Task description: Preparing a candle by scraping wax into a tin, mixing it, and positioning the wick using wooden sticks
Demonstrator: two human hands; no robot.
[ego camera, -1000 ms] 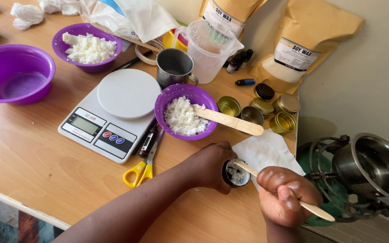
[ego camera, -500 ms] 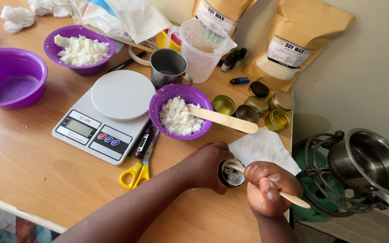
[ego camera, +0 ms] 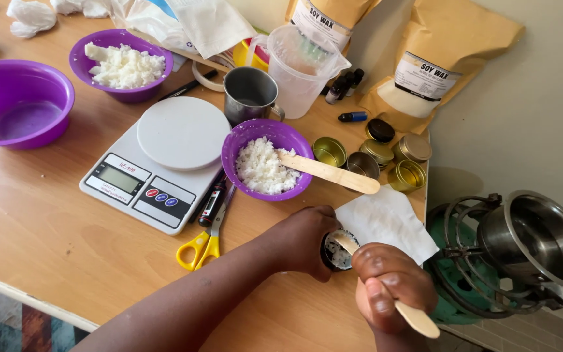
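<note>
My left hand (ego camera: 307, 240) is wrapped around a small round tin (ego camera: 338, 251) with white wax flakes inside, standing on the wooden table (ego camera: 47, 241). My right hand (ego camera: 389, 290) grips a flat wooden stick (ego camera: 418, 318), and the stick's tip dips into the tin. Just behind the tin stands a purple bowl (ego camera: 242, 140) of white wax flakes (ego camera: 262, 168), with a second wooden stick (ego camera: 330, 173) resting on its rim. A white paper sheet (ego camera: 389, 218) lies right of the tin.
A white kitchen scale (ego camera: 164, 160), yellow scissors (ego camera: 206, 238) and a black thermometer (ego camera: 213, 202) lie to the left. Two more purple bowls, a metal mug (ego camera: 250, 94), a plastic jug (ego camera: 301, 62), gold tins (ego camera: 376, 156) and brown pouches stand behind. A steel pot (ego camera: 542, 238) sits on a stove off the table's right edge.
My right hand has drawn in closer to the tin, and the stick now stands more steeply with its tip inside the tin. The left hand keeps holding the tin.
</note>
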